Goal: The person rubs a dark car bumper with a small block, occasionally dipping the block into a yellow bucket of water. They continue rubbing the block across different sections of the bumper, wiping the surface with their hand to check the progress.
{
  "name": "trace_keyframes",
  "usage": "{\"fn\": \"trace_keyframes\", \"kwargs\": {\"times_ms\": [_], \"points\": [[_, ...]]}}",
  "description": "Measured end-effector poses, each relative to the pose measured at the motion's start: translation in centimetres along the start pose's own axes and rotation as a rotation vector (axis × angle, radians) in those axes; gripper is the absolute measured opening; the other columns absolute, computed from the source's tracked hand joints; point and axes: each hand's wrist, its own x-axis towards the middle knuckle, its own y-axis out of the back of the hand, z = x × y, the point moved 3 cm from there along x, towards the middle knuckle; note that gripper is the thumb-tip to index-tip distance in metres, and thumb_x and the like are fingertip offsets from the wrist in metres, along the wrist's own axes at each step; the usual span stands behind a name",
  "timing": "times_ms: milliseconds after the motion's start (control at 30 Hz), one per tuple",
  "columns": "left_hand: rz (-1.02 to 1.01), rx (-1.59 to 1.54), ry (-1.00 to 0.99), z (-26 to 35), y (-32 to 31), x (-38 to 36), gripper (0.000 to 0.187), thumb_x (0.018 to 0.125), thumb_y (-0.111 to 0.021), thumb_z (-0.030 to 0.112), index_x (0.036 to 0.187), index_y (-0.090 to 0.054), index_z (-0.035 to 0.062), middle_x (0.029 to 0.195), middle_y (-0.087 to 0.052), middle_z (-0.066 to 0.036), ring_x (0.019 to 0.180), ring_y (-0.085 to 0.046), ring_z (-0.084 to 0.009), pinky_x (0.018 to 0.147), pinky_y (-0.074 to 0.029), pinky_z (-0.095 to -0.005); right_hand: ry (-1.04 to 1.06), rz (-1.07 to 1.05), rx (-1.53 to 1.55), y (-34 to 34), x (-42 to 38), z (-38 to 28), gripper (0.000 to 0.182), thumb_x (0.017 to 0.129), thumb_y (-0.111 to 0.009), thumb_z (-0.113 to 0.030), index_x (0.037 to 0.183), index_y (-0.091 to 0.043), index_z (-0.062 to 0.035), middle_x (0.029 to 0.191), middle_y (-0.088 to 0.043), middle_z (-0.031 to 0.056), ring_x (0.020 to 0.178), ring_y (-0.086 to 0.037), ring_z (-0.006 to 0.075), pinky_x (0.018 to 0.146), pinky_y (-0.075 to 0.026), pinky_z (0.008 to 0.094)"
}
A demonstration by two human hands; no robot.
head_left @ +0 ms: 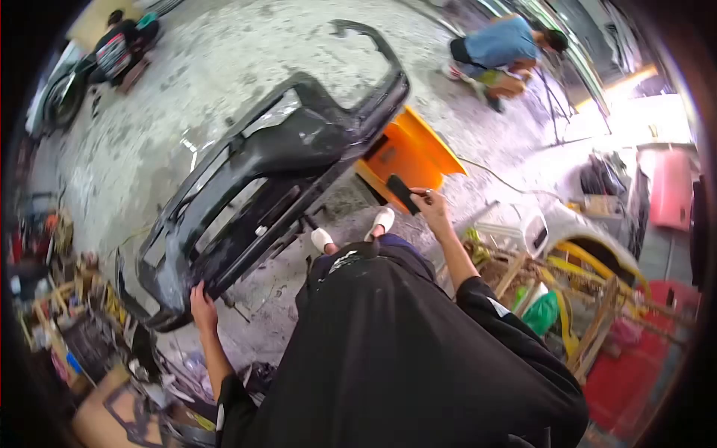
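Observation:
A black car bumper (pixel 299 134) lies across the view on a support mostly hidden beneath it, with dull grey scuffed patches near its lower left end. At that end, my left hand (pixel 203 306) has its fingers curled over the bumper's edge. My right hand (pixel 431 207) is closed around one end of a flat black sanding block (pixel 403 196), held in the air away from the bumper. Just past this block is an orange plastic panel or bin (pixel 418 149), partly behind the bumper.
A person in a blue top (pixel 497 45) crouches at upper right; another person (pixel 119 52) is low beside a wheel (pixel 66 97). Wooden sticks (pixel 594 328) and a white car part (pixel 590 231) crowd the right. Tools and scrap (pixel 89 336) pile up at left. Grey concrete floor (pixel 216 45) surrounds the bumper.

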Motion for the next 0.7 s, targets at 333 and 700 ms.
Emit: {"fn": "trace_keyframes", "kwargs": {"times_ms": [333, 700], "points": [[0.028, -0.169, -0.042, 0.7, 4.4, 1.1, 0.031, 0.097, -0.068, 0.005, 0.126, -0.061, -0.0020, 0.115, -0.062, -0.020, 0.105, -0.065, -0.0357, 0.094, -0.052, -0.0412, -0.084, 0.031, 0.195, -0.8, -3.3, 0.3, 0.027, 0.099, -0.072, -0.015, 0.119, -0.074, 0.0026, 0.098, -0.074, 0.0042, 0.089, -0.067, 0.0097, 0.084, -0.052, 0.0258], [-0.467, -1.445, -0.053, 42.7, -2.8, 9.7, 0.052, 0.105, -0.061, 0.016, 0.155, -0.047, 0.0056, 0.123, -0.069, -0.011, 0.101, -0.069, -0.0185, 0.092, -0.056, -0.0329, -0.269, -0.180, 0.943, -0.6, -2.2, -3.7, 0.029, 0.103, -0.070, -0.012, 0.129, -0.061, -0.0024, 0.118, -0.070, 0.0066, 0.107, -0.069, 0.0181, 0.096, -0.057, 0.0370]]}}
